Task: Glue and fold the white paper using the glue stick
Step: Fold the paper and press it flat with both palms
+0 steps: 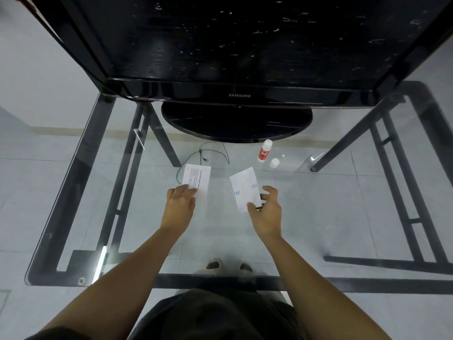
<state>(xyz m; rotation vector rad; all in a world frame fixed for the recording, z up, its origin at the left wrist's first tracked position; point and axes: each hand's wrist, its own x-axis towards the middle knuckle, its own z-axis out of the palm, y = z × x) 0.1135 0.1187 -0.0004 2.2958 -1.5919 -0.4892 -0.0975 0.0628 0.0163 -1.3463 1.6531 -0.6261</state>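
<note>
From the head view, a clear glass bench [81,168] on a dark metal frame carries two flat rectangular white papers: the printed paper [199,179] lies with its long axis running away from the person, its near corner pressed under the fingers of the left hand [180,204]. The right hand [266,212] pinches the near edge of the thin blue-marked paper [245,188], which tilts leftward at its far end. The cylindrical glue stick [264,150] stands upright, uncapped, near the glossy black monitor's oval base [235,123], its round white cap [274,163] just beside it.

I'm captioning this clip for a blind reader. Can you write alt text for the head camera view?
Over a glass table, the left hand presses a printed white paper while the right hand grips a second white paper. An upright glue stick and its cap stand beyond, near a black monitor.
</note>
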